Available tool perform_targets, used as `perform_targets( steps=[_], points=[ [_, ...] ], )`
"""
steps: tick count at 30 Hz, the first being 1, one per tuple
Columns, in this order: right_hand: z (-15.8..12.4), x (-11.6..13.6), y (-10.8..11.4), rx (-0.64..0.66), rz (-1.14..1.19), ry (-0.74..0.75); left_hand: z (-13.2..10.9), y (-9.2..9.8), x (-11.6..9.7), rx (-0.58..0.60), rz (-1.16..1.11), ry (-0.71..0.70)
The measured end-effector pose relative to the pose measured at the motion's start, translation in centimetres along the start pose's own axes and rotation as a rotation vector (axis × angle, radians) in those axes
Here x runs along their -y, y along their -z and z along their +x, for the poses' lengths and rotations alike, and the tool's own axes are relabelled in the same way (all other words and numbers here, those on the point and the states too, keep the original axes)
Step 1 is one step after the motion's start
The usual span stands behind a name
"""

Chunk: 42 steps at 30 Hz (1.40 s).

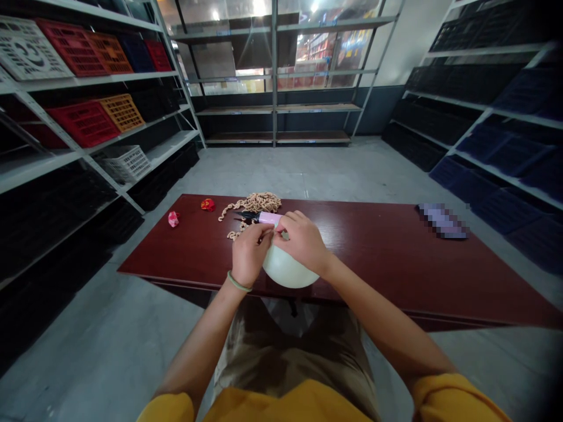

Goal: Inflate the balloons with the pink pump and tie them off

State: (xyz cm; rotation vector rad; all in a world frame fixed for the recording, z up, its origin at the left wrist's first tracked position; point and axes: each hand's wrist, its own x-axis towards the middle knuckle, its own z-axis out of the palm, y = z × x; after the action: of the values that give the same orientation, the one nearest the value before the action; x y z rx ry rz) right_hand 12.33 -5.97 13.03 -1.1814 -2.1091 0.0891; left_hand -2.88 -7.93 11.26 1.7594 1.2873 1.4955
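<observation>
Both my hands meet over the near edge of a dark red table (396, 258). They hold an inflated pale balloon (288, 272) at its neck. My left hand (248, 252) pinches the neck with closed fingers. My right hand (301, 240) is also closed on the neck, fingers curled over the top. The balloon's round body hangs below my hands, against the table's front edge. Just beyond my hands lies a pink hand pump (268, 218) with a dark nozzle pointing left.
A heap of tan chain-like links (257, 204) lies behind the pump. A red scrap (207, 204) and a pink scrap (173, 218) lie at the table's left. A blurred object (442, 221) rests at the far right. Metal shelves with crates line the walls.
</observation>
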Motion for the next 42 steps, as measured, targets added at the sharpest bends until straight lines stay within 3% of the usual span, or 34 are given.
perform_targets(
  steps=[4,9,14,26,33,40,42],
  points=[
    [-0.6,0.5,-0.1,-0.037,0.006,-0.007,-0.3,-0.4,1.5,-0.069,0.018,0.005],
    [-0.9,0.2,1.4,0.03,0.202,0.014,-0.4,-1.0,2.5,-0.177,-0.168,0.039],
    [-0.8,-0.8,2.3,0.076,0.333,-0.048,-0.5,-1.2,2.5,-0.128,-0.261,0.035],
    [-0.8,-0.8,2.9,0.166,0.249,-0.044,-0.7,-1.4,2.5,-0.089,-0.252,0.025],
    [0.4,-1.6,3.9,0.331,0.305,0.02,-0.2,-0.6,2.5,0.096,-0.346,0.082],
    [-0.2,-1.7,3.5,0.145,-0.053,0.269,0.0,-1.4,3.3,0.093,-0.41,0.074],
    [-0.3,-1.9,3.4,0.136,-0.021,0.274,0.0,-1.6,3.4,0.082,-0.439,0.087]
  ],
)
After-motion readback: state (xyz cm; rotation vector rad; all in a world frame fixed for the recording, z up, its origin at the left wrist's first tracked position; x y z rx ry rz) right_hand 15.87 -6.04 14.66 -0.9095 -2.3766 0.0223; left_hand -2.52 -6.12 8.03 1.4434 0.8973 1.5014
